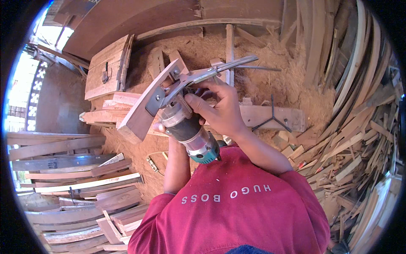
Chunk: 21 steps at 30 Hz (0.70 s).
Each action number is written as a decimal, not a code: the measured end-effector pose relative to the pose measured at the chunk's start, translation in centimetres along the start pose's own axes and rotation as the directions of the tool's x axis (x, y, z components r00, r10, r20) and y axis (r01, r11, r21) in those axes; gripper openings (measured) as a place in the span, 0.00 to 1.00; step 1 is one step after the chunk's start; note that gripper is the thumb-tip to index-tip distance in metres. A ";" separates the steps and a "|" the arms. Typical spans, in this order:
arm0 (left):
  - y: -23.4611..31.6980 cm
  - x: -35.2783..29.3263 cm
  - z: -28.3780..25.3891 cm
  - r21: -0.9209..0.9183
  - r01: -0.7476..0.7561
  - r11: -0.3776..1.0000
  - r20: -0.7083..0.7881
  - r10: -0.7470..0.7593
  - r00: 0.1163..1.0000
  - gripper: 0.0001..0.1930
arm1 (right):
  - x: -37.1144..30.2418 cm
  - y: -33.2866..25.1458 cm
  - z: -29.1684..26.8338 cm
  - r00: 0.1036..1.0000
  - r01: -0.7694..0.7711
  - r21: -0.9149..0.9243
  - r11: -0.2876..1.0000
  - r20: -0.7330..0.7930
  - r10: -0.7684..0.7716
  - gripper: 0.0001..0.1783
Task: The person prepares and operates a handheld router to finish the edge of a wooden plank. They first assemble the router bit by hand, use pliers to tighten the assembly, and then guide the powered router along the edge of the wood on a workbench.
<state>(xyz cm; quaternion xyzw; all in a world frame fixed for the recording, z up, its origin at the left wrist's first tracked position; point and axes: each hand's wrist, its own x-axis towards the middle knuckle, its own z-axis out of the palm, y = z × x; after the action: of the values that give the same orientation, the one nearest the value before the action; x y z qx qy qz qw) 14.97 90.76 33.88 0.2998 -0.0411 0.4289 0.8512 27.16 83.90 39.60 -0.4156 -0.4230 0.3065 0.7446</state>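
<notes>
A trim router point(182, 126) with a clear base, a dark middle and a teal end is held up in front of my chest, tilted. A metal plate point(192, 80) sits at its base, and a wooden fence block point(144, 108) is screwed to metal brackets along the left. My left hand point(159, 127) grips the router from behind; most of its fingers are hidden. My right hand point(222, 102) is closed at the base just under the plate, thumb against the metal bracket. Whether a small part lies between its fingers is hidden.
Behind the router lies a board point(292, 119) with a black three-armed wrench point(272, 115) on it. Stacked planks point(76, 173) fill the left, offcuts point(347, 156) the right. A power strip point(152, 164) rests on the sawdust, and a black tool point(105, 74) on boards.
</notes>
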 end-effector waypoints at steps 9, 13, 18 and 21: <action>-0.2 0.0 0.3 0.028 0.033 0.999 -0.021 -0.032 0.999 0.59 | -0.2 -0.5 -0.4 0.981 -0.186 0.047 0.981 0.065 0.183 0.13; -0.2 -0.3 0.3 0.066 0.021 0.998 -0.021 -0.019 1.000 0.59 | -0.4 -0.5 -0.4 0.961 -0.274 -0.001 0.962 0.047 0.273 0.13; -0.1 -0.7 0.5 0.133 0.010 0.991 -0.055 -0.002 0.998 0.59 | -0.5 0.2 -0.2 0.999 -0.034 0.043 0.998 0.010 0.034 0.13; -0.3 -1.0 0.7 0.319 -0.018 0.947 -0.187 0.082 0.979 0.59 | -0.8 0.2 -0.4 0.976 -0.215 0.087 0.973 0.030 0.214 0.14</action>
<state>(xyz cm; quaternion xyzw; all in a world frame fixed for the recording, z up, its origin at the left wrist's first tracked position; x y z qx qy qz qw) 14.73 89.52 34.00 0.3870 0.1052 0.4791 0.7808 27.12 83.21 39.05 -0.4221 -0.3690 0.4079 0.7206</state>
